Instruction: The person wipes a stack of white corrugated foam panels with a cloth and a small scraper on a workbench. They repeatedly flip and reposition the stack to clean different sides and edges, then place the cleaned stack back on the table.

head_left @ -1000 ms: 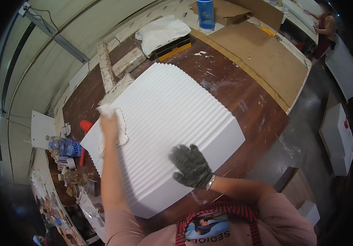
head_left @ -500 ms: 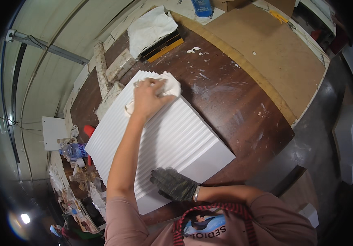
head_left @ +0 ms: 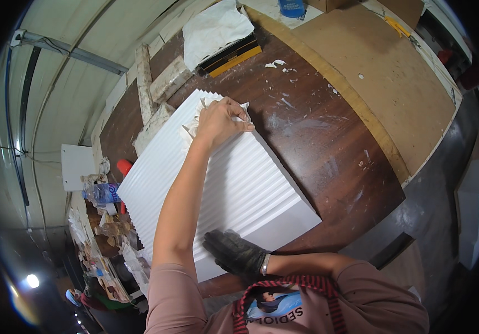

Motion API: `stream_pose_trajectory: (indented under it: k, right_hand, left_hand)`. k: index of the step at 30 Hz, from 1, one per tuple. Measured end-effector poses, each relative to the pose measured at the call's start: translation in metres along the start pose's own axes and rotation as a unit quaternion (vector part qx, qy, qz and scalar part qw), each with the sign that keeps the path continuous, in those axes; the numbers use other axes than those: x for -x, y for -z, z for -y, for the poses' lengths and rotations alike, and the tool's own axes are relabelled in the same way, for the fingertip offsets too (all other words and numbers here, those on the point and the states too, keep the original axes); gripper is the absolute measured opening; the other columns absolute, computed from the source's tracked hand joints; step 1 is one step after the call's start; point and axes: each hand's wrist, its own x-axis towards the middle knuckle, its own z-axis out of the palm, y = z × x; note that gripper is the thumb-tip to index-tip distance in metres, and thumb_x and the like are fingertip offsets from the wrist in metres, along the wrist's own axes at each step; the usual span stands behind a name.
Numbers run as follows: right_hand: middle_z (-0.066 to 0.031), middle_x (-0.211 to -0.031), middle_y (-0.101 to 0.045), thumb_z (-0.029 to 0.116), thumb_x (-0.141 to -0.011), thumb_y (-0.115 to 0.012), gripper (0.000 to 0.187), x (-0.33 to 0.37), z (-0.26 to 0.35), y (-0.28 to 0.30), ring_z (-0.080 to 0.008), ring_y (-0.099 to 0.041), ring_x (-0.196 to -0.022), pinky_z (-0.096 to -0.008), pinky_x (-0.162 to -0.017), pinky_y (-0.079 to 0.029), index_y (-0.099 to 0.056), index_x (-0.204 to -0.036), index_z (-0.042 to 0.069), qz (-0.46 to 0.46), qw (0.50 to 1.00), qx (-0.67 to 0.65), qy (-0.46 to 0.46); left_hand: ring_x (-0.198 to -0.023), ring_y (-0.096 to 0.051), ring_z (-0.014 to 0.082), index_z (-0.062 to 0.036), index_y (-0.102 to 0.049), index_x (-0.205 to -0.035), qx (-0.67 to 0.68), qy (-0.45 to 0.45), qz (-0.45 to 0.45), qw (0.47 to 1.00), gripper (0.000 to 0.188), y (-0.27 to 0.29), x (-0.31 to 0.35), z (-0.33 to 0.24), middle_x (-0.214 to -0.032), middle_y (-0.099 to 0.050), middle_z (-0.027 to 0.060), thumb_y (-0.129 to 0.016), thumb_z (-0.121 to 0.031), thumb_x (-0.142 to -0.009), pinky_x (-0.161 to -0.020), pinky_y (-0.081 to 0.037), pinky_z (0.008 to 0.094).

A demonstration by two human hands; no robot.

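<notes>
A white ribbed panel (head_left: 167,161) lies tilted across the dark wooden tabletop, its parallel grooves running lengthwise and a smooth band along its near right part. Near its far end, my bare left hand (head_left: 223,119) is closed around a crumpled white cloth (head_left: 189,132), which rests against the ribs. Part of the cloth is hidden beneath the fingers. My right hand (head_left: 234,253), in a dark glove, lies flat at the panel's near edge with its fingers stretched out over the ribs.
Beyond the panel stand a box with a yellow edge (head_left: 234,58) under a white sheet (head_left: 217,33), and stained blocks (head_left: 170,78). Bottles (head_left: 103,193) and clutter line the left. A brown board (head_left: 362,72) covers the far right, with a yellow-handled tool (head_left: 398,26) and a blue container (head_left: 291,8) nearby.
My left hand has drawn its fingers together and bunched the cloth, which was spread wider under it. My gloved right hand stays at the near edge. The whole view has shifted slightly.
</notes>
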Motion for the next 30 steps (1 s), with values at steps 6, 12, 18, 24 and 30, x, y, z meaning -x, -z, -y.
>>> stream_pose_trajectory:
  k: [6,12,18,24,30]
  right_hand:
    - [-0.0257,-0.154,-0.039,0.019,-0.095,-0.059,0.060,-0.001,-0.001,0.000,-0.0409,-0.037,-0.145,-0.0542,-0.117,-0.035,-0.044,-0.148,-0.004,-0.004,0.998,-0.059,0.000]
    - [-0.0265,-0.154,-0.040,0.021,-0.096,-0.057,0.059,0.000,0.003,0.008,-0.0408,-0.039,-0.145,-0.0541,-0.118,-0.032,-0.045,-0.148,-0.005,0.011,0.999,-0.041,-0.015]
    - [-0.0263,-0.156,-0.040,0.029,-0.099,-0.051,0.059,-0.001,0.006,0.003,-0.0386,-0.037,-0.147,-0.0541,-0.121,-0.027,-0.046,-0.149,-0.003,0.007,0.996,0.085,-0.001]
    - [-0.0266,-0.157,-0.039,0.031,-0.099,-0.049,0.060,-0.001,0.003,-0.004,-0.0384,-0.035,-0.148,-0.0556,-0.122,-0.022,-0.046,-0.149,-0.002,0.047,0.998,0.044,-0.025]
    - [-0.0234,-0.157,-0.040,0.035,-0.098,-0.052,0.061,-0.003,0.005,-0.003,-0.0376,-0.035,-0.148,-0.0560,-0.122,-0.022,-0.049,-0.148,0.001,0.039,0.997,0.061,-0.036]
  left_hand:
    - [-0.106,-0.060,0.0260,-0.0198,-0.078,-0.081,-0.023,-0.002,-0.045,0.999,0.025,-0.005,0.008,-0.006,-0.110,-0.069,-0.0057,-0.086,-0.041,-0.073,-0.092,-0.045,0.0421]
    - [-0.099,-0.064,0.0272,-0.0131,-0.079,-0.088,-0.016,-0.014,-0.161,0.987,0.020,-0.014,0.028,-0.008,-0.105,-0.071,0.0023,-0.080,-0.031,-0.080,-0.086,-0.049,0.0421]
    - [-0.079,-0.067,0.0308,-0.0008,-0.074,-0.086,0.048,0.023,-0.285,0.957,0.017,0.008,0.134,0.042,-0.094,-0.070,0.0124,-0.077,-0.017,-0.081,-0.073,-0.054,0.0391]
    - [-0.067,-0.058,0.0144,0.0043,-0.067,-0.081,0.134,0.283,-0.343,0.886,0.021,0.027,0.273,0.105,-0.071,-0.065,0.0075,-0.077,-0.014,-0.084,-0.059,-0.045,0.0329]
    - [-0.068,-0.053,0.0102,0.0025,-0.065,-0.079,0.188,0.291,-0.407,0.845,0.021,0.017,0.386,0.141,-0.069,-0.061,0.0018,-0.076,-0.014,-0.087,-0.062,-0.044,0.0321]
